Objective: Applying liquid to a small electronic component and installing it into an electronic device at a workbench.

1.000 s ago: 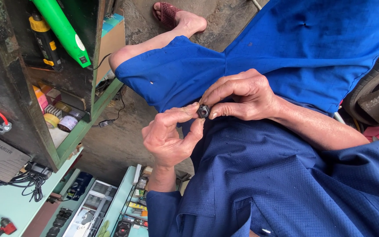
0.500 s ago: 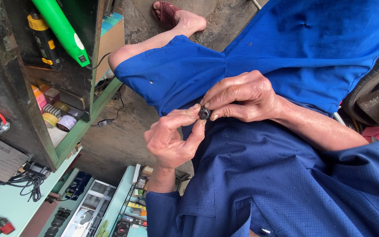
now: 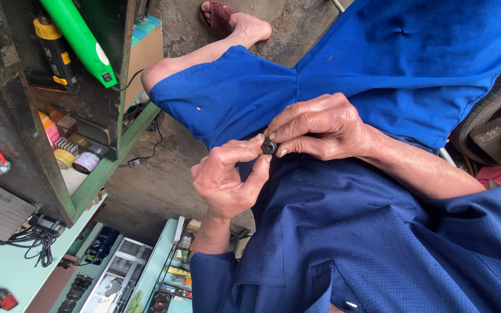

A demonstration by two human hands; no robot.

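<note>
One small dark round part [image 3: 269,146] sits between two hands at the middle of the view, above a lap in blue work clothes [image 3: 378,232]. The left hand [image 3: 227,179] comes up from the near edge; its thumb and forefinger close on the part from the left, the other fingers curled loosely behind. The right hand [image 3: 320,127] reaches in from the right, its fingertips pressed together on the same part from the other side, knuckles bunched. What the part is cannot be told: the fingers cover most of it.

One bare knee [image 3: 158,72] pokes out of the blue cloth at the far left, and one foot in a reddish sandal [image 3: 218,14] rests on the concrete floor [image 3: 152,191] at the far edge. To the left stands one green-edged shelf unit [image 3: 97,179]. It holds one bright green tool [image 3: 79,40], one yellow and black tool [image 3: 56,52], one roll of yellow tape [image 3: 64,157], and several small boxes. One black cable [image 3: 146,156] trails off it. A dark tyre [image 3: 494,116] shows at the right edge.
</note>
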